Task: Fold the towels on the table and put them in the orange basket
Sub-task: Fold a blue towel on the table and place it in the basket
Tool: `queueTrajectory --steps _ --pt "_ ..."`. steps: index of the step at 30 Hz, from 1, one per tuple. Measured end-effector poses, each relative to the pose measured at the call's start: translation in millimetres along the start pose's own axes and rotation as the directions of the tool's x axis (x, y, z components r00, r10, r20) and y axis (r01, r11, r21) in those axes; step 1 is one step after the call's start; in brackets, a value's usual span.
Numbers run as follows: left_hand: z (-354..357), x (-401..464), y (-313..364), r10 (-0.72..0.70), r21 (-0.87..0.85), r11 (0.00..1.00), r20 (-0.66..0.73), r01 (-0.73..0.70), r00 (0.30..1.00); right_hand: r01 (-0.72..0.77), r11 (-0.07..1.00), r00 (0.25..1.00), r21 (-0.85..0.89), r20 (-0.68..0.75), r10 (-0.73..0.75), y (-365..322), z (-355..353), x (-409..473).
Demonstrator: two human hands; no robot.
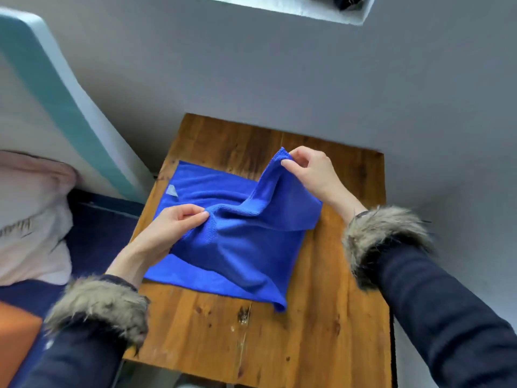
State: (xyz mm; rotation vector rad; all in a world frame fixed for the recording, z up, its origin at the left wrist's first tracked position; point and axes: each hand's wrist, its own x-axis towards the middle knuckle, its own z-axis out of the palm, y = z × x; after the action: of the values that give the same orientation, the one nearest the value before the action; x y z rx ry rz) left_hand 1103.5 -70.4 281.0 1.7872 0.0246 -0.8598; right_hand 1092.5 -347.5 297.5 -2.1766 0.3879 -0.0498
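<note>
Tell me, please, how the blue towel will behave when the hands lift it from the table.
The blue towel is probably floppy: it sags between the left hand and the right hand. It seems light, since fingertip pinches raise it. Its fuzzy weave likely will not slip.

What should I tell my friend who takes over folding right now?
Left hand pinches the blue towel at its near left corner.
Right hand pinches another corner, lifted above the wooden table.
The rest of the towel lies on the table, partly doubled over and rumpled.
Done: the fold is begun, not finished.
Left: finish folding, flatten it, then carry it to the orange basket, whose edge seems to show at the lower left. No other towels are in view.
</note>
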Motion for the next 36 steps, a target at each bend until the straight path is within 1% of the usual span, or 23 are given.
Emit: queueTrajectory --steps 5,7,9,11,12,15,17,18,20,22,25,29,32,36 --pt "-55 0 -48 -0.047 -0.149 0.989 -0.185 0.019 0.982 0.028 1.0 0.992 0.013 0.125 -0.029 -41 71 41" --pt "-67 6 -70 -0.082 -0.163 0.986 -0.246 0.042 0.966 0.029 1.0 0.986 -0.005 0.165 -0.028 -48 100 61" --pt "-76 14 -93 -0.12 -0.165 0.984 -0.314 0.07 0.942 0.024 0.999 0.985 -0.039 0.174 -0.016 -47 130 81" --pt "-81 25 -115 -0.164 -0.141 0.983 -0.395 0.117 0.904 0.002 0.995 0.984 -0.1 0.179 0.016 -38 158 98" --pt "-81 30 -125 -0.18 -0.101 0.983 -0.419 0.151 0.89 -0.017 0.989 0.98 -0.146 0.194 0.046 -32 171 104" --pt "-78 44 -155 -0.209 0.022 0.971 -0.41 0.238 0.888 -0.04 0.939 0.95 -0.341 0.278 0.142 -2 205 118" --pt "-74 53 -168 -0.2 0.14 0.953 -0.379 0.269 0.904 -0.004 0.892 0.924 -0.453 0.339 0.176 20 220 121" --pt "-74 58 -172 -0.197 0.202 0.937 -0.37 0.286 0.908 0.037 0.86 0.918 -0.509 0.358 0.172 30 226 121" --pt "-75 67 -177 -0.202 0.294 0.9 -0.377 0.323 0.904 0.138 0.792 0.922 -0.595 0.369 0.117 43 231 117" --pt "-76 75 -179 -0.195 0.358 0.869 -0.384 0.34 0.903 0.222 0.745 0.931 -0.629 0.365 0.031 51 231 112" --pt "-77 84 -177 -0.18 0.456 0.818 -0.377 0.351 0.909 0.283 0.709 0.934 -0.646 0.353 -0.051 62 228 100" --pt "-74 90 -167 -0.105 0.594 0.73 -0.391 0.338 0.914 0.264 0.686 0.947 -0.678 0.318 -0.051 73 225 86" --pt "-64 92 -158 -0.042 0.671 0.672 -0.39 0.315 0.92 0.201 0.706 0.959 -0.679 0.284 0.0 80 217 77" --pt "-48 96 -154 -0.003 0.746 0.611 -0.332 0.265 0.943 0.091 0.712 0.966 -0.697 0.234 0.105 93 198 60"
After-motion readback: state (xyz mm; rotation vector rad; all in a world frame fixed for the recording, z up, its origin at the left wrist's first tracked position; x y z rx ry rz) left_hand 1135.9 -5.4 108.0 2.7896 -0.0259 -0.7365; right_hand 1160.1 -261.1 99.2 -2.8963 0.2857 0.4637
